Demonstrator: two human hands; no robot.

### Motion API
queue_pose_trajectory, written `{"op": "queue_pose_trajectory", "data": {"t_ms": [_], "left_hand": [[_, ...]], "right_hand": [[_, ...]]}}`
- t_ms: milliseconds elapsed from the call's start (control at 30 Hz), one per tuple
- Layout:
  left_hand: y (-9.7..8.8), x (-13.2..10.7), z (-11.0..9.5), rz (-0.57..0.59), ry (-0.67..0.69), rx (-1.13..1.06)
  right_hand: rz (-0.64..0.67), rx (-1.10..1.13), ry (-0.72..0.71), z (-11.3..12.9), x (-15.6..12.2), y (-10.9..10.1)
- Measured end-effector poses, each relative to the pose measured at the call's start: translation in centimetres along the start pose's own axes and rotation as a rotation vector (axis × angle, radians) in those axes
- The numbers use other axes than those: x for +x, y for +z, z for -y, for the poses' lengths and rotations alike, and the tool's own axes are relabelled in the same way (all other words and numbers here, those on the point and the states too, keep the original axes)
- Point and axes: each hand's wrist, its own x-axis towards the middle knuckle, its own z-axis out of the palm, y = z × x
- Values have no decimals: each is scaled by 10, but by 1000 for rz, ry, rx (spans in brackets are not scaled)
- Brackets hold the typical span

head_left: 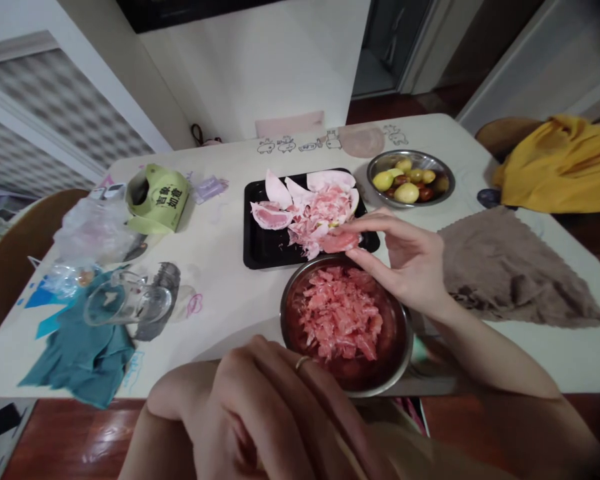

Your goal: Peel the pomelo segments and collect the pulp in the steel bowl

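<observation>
The right hand point(400, 257) has a pink bit point(341, 244) of fruit pinched between its thumb and fingers, so there is only a small gap between them. The bit is at the fingertips, just past the far rim of the bowl point(397, 347) and by the near side of the black tray point(264, 250). The left hand point(280, 407) is low and close to the eye, with its back up and its fingers bent. It has 1 ring point(304, 362) on. Its fingertips are hidden, so I cannot tell how far open it is or if it has hold of something.

The bowl sits under the right hand and past the left hand. A heap of pink pulp point(343, 313) is in it. In the tray, past the right fingertips, are thick peels point(279, 191), a wedge point(270, 216) and a pile of torn skin point(320, 217).

Past the right hand is a metal dish point(447, 188) of yellow, green and brown fruit point(407, 193). To the right of that hand, a brown cloth point(510, 273) lies on the table point(220, 267). Farther right, a yellow cloth point(560, 167) hangs on a chair point(505, 137).

Well to the left of the right hand are a green box point(167, 200), a thin bag point(93, 230), a glass mug point(130, 300) and a teal cloth point(85, 360).
</observation>
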Motion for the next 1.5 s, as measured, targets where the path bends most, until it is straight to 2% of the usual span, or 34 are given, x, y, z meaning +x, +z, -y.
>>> {"op": "queue_pose_trajectory", "data": {"t_ms": [33, 67, 100, 167, 200, 233, 267, 333, 500, 700, 800, 1000, 1267, 1500], "left_hand": [[0, 7, 2, -10, 10, 27], [1, 17, 5, -1, 75, 105], [3, 29, 10, 36, 236, 129], [7, 54, 26, 41, 337, 130], [10, 65, 35, -64, 386, 193], [12, 74, 44, -139, 390, 272], [14, 81, 52, -161, 387, 319], [17, 89, 64, -137, 363, 335], [13, 92, 73, -143, 440, 359], [11, 93, 74, -142, 529, 437], [13, 92, 73, -136, 551, 495], [12, 89, 75, -129, 594, 518], [15, 87, 73, -184, 419, 300], [16, 89, 71, -187, 463, 297]], "right_hand": [[-4, 0, 10, 1, -1, 0], [-13, 2, 23, 3, -1, 1], [-22, 10, 40, 5, -3, 1], [-43, 43, 82, 10, -6, 4], [-48, 64, 103, 13, -8, 5], [-49, 86, 119, 15, -10, 7], [-46, 104, 129, 16, -12, 9], [-31, 129, 131, 18, -15, 12], [19, 23, 41, 17, -13, 12], [-67, -425, -307, 18, -12, 6], [-63, -588, -412, 17, -15, 4], [-61, -691, -549, 13, -13, 4], [-42, -579, -451, 21, -12, 4], [-47, -610, -494, 25, -11, 5]]}}
